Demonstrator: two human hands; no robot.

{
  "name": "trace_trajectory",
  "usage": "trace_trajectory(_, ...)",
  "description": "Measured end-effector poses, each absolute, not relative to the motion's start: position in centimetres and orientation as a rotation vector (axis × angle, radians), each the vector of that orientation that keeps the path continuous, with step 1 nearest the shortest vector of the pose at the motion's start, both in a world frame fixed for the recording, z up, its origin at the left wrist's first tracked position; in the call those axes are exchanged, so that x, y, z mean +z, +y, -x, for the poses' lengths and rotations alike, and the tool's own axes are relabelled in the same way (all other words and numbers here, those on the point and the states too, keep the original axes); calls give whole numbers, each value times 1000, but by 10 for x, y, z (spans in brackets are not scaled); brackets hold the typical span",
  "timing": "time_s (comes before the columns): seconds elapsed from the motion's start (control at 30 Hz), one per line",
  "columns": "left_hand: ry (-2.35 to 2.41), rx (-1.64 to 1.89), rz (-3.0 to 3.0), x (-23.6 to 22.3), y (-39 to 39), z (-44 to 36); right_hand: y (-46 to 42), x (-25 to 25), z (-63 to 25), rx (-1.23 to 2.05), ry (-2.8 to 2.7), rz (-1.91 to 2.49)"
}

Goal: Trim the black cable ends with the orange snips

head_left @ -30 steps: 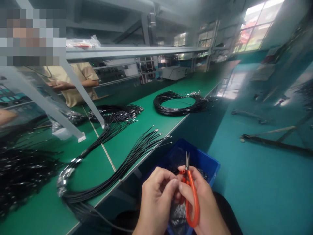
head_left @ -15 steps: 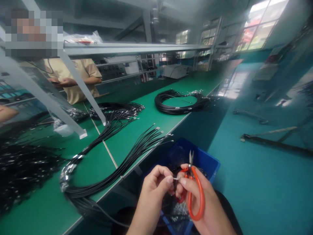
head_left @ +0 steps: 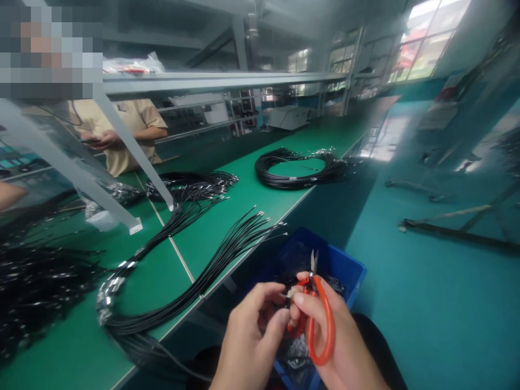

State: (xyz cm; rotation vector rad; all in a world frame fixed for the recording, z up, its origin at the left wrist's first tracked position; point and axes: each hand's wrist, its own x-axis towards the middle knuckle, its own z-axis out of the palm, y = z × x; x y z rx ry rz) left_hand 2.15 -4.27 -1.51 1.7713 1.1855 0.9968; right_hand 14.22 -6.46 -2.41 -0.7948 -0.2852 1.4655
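Note:
My right hand [head_left: 325, 319] is wrapped round a pair of scissors [head_left: 323, 325] with orange-red handles; their metal blades point up, slightly apart. The same hand's thumb and index finger pinch a small pale cable end [head_left: 289, 295]. Close on its left, my left hand [head_left: 255, 325] has curled fingers around a thin dark cable, mostly hidden by the fingers. Below both hands stands a blue bin [head_left: 353, 271] with small dark and clear bits inside. A bundle of black cables [head_left: 195, 287] lies curved on the green table, its metal-tipped ends near the edge.
Further along the green table [head_left: 227, 216] lies a coil of black cables [head_left: 276, 181]. More cables [head_left: 36, 298] are heaped at left. Slanted white posts [head_left: 130, 146] carry a shelf [head_left: 223, 81]. Across the table stands a person in a yellow shirt [head_left: 134, 122]. A wheeled frame [head_left: 459, 233] stands at right.
My left thumb and index finger have parted from the pale cable end they pinched, and the thumb sits lower. The right hand with the scissors has shifted slightly left.

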Motion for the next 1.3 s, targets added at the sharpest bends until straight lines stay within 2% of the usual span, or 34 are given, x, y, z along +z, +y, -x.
trace_trajectory(0.17,1075,964,-1373,-22,-43,-29,-63,-21,-141,1420,-323,872)
trace_trajectory(0.53,1044,958,-1105,-29,-40,-31,-58,-31,-145,1301,-486,993)
trace_trajectory(1.03,1016,1022,-1066,-27,-39,-28,-68,-44,-143,578,-1059,1346)
trace_trajectory(1.13,1014,1081,-1081,-27,-34,-23,-77,-45,-145,717,-1069,1324)
trace_trajectory(1.3,991,1167,-1153,-32,-29,-19,-87,-33,-149,1469,-906,1152)
